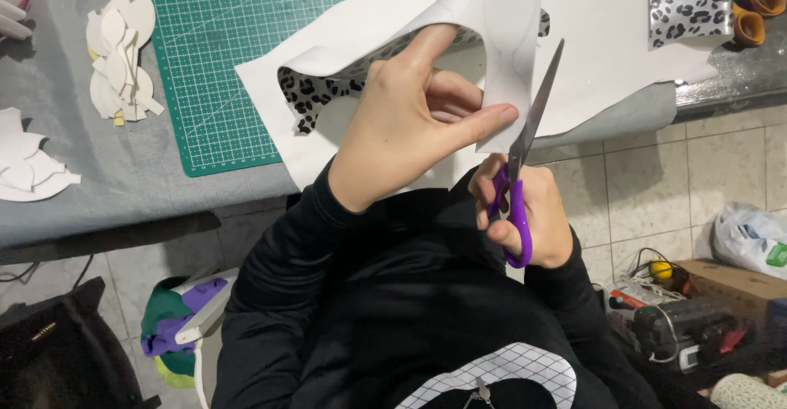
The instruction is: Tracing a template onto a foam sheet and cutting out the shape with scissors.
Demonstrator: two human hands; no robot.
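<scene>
From the head camera, looking straight down, the left hand (410, 118) pinched a large white sheet (459, 24) between thumb and fingers, its leopard-print underside (316, 93) showing where the sheet curled up over the table edge. The index finger lay stretched along the sheet's near edge, right beside the blade. The right hand (525, 208) was closed around the purple handles of a pair of scissors (520, 159), fingers threaded through the loops, and the grey blades pointed away from the body, meeting the sheet's edge just right of the left fingertip. Whether the blades stood apart or together could not be told.

The sheet lay partly over a green cutting mat (221, 40) on a grey table (123, 188), and hung past the near edge above the person's black sleeves. At the far left of the table sat a pile of white cut-out shapes (121, 56), and nearer, another group of white pieces (29, 163). At the far right lay a leopard-print scrap (690, 3), with two orange cone-like things (754, 11) just beside it. Below the table, on the tiled floor (656, 188) to the right, stood a cardboard box (738, 282) and a white plastic bag (750, 237).
</scene>
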